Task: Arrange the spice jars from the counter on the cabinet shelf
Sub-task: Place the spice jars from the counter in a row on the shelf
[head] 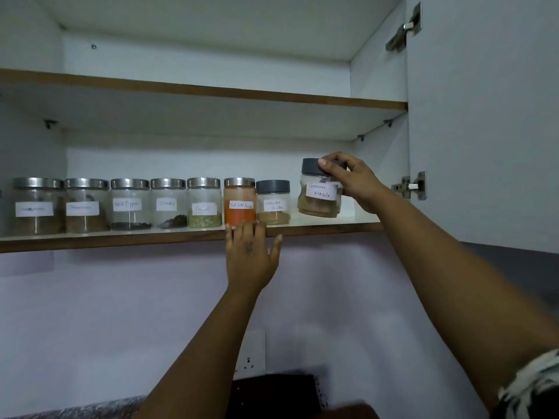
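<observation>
Patterned sleeve cloth (532, 385) shows at my right arm; up from it, my right hand (357, 182) grips the dark plastic lid of the clear, round Garam Masala jar (320, 192), tilted just above the wood-edged shelf (121, 241). My left hand (251, 255) rests open-fingered on the shelf lip, directly below the red chilli jar (240, 202) and steel-lidded row.

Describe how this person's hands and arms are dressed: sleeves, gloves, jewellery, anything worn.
Both hands are bare: no gloves, and no rings, watch or bracelet can be seen on the left hand or the right hand. Both forearms are uncovered from wrist to elbow. The only clothing in view is a black-and-white patterned fabric sleeve on the right upper arm, at the frame's lower right corner. The left arm shows no sleeve within the frame.
</observation>
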Action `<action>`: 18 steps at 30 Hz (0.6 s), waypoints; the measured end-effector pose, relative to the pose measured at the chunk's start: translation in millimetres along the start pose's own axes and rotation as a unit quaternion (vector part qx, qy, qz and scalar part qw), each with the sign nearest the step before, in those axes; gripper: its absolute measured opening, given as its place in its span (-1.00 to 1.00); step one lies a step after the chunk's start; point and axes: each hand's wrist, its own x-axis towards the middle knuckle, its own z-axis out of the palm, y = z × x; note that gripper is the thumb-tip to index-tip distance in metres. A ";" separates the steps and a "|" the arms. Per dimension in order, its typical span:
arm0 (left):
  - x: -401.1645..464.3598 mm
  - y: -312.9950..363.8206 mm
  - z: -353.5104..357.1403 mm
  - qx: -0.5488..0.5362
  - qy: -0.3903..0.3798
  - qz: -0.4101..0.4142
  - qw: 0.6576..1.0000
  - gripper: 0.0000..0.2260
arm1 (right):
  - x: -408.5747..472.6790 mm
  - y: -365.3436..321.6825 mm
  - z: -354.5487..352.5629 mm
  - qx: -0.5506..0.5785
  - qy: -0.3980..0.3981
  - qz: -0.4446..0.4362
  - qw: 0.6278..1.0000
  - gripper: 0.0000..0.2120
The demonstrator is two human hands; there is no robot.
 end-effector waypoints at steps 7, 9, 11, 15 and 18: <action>1.6 -21.0 23.8 0.081 0.017 0.046 0.995 -0.65 | 45.3 77.3 14.8 -0.113 0.026 0.057 0.992 -0.55; 1.1 -21.3 27.1 0.081 0.024 0.045 0.995 -0.64 | 55.4 91.2 19.6 -0.113 0.024 0.066 0.991 -0.52; 0.6 -22.0 29.5 0.091 0.021 0.044 0.995 -0.61 | 63.6 100.8 22.3 -0.113 0.012 0.073 0.991 -0.50; 1.0 -23.2 32.2 0.113 0.002 0.041 0.993 -0.53 | 73.3 114.3 27.3 -0.088 -0.015 0.073 0.993 -0.41; -0.1 -25.8 33.7 0.131 0.007 0.051 0.990 -0.48 | 79.1 118.5 29.1 -0.040 -0.035 0.089 0.995 -0.35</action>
